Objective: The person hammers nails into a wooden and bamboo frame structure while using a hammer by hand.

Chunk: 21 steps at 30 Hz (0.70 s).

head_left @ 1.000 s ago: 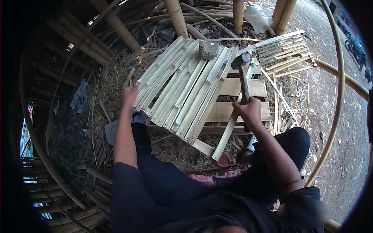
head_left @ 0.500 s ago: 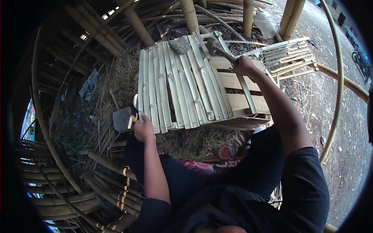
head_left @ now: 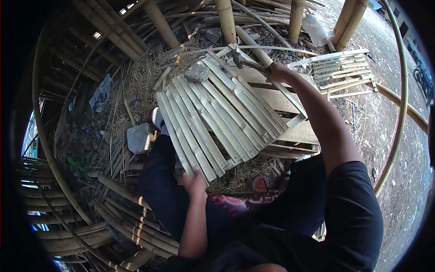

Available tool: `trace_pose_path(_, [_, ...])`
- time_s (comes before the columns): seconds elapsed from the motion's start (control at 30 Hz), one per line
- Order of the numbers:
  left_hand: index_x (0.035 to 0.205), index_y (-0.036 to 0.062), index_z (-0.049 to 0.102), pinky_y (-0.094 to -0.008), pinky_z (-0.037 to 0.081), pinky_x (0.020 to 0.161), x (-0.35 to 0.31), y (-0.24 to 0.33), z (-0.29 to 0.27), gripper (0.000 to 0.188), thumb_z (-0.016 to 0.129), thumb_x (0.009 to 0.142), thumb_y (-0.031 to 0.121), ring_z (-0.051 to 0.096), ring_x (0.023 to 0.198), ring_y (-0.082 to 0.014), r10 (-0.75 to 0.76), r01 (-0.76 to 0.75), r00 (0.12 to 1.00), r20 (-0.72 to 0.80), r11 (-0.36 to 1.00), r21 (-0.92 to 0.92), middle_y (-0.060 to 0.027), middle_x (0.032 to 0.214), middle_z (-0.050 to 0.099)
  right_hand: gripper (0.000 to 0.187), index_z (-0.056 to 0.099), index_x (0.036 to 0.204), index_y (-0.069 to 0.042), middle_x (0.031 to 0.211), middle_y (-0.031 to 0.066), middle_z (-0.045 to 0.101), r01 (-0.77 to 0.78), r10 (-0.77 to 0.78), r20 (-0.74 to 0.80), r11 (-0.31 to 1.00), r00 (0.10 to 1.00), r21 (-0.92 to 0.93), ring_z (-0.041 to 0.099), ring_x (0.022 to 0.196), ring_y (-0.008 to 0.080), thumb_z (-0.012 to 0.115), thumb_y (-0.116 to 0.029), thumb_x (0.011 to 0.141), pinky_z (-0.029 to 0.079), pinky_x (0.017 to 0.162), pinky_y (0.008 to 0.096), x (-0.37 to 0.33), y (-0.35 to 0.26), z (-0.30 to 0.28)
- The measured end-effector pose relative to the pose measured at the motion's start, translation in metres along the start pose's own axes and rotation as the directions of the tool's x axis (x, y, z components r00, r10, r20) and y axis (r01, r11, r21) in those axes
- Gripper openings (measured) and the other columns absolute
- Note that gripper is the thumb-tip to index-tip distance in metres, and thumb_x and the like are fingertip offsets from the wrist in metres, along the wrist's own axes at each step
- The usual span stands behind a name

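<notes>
A panel of pale split-bamboo slats [head_left: 217, 115] lies slanted over a low wooden crate [head_left: 301, 131], its near left corner jutting toward my lap. My left hand [head_left: 195, 182] is closed on that corner. A grey rock [head_left: 197, 72] rests on the panel's far end. My right hand [head_left: 278, 73] grips the handle of a hammer [head_left: 256, 66], whose head hovers by the panel's far right corner; whether it touches the bamboo I cannot tell.
Another slatted bamboo panel [head_left: 342, 72] lies at the right. A stone block [head_left: 140, 138] sits left of my leg, and a red cup [head_left: 260, 183] stands between my legs. Bamboo posts [head_left: 225, 20] rise at the back. Bamboo poles [head_left: 131, 226] are stacked lower left.
The slatted panel has turned, its near left corner swinging toward me and to the right with my left hand. My right hand and the hammer have shifted slightly left. The rock still rides on the panel.
</notes>
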<state>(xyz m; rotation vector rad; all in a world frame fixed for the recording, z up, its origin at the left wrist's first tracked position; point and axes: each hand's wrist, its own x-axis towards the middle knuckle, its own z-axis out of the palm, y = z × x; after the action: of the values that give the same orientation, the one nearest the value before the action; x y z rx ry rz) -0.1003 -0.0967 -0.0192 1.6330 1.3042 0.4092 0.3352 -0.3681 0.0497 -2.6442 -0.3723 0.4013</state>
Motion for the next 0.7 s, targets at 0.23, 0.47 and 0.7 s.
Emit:
trace_pose_path(0.23, [0.126, 0.0059, 0.060, -0.0476, 0.048, 0.091, 0.024, 0.033, -0.049, 0.055, 0.065, 0.096, 0.052, 0.065, 0.103, -0.0203, -0.347, 0.053, 0.692, 0.633, 0.899, 0.435, -0.0045, 0.112, 0.069, 0.031, 0.074, 0.093, -0.001, 0.092, 0.0221, 0.072, 0.150, -0.142, 0.049, 0.898, 0.989, -0.413, 0.070, 0.088, 0.0393, 0.077, -0.019, 0.069, 0.058, 0.079, 0.0455, 0.013, 0.008, 0.009])
trace_pose_path(0.47, [0.157, -0.0069, 0.016, -0.0454, 0.035, 0.114, 0.143, 0.079, -0.018, 0.114, 0.068, 0.086, 0.066, 0.040, 0.143, -0.0346, -0.060, -0.068, 0.927, 0.370, 0.944, 0.324, -0.0297, 0.154, 0.039, 0.028, 0.073, 0.095, 0.000, 0.092, 0.0231, 0.071, 0.108, -0.139, -0.057, 0.922, 0.989, -0.371, 0.070, 0.087, 0.0410, 0.072, -0.018, 0.073, 0.057, 0.078, 0.0482, -0.014, 0.013, 0.019])
trace_pose_path(0.7, [0.141, -0.0020, 0.052, -0.0350, 0.045, 0.102, 0.176, 0.048, 0.056, 0.041, 0.055, 0.101, 0.004, 0.060, 0.120, -0.0212, 0.184, 0.031, 0.924, 0.336, 0.838, -0.544, -0.0118, 0.133, 0.062, 0.021, 0.072, 0.088, 0.000, 0.085, 0.0251, 0.069, 0.122, -0.185, -0.185, 0.944, 0.965, -0.306, 0.069, 0.083, 0.0432, 0.068, -0.014, 0.072, 0.056, 0.077, 0.0497, -0.025, 0.016, 0.023])
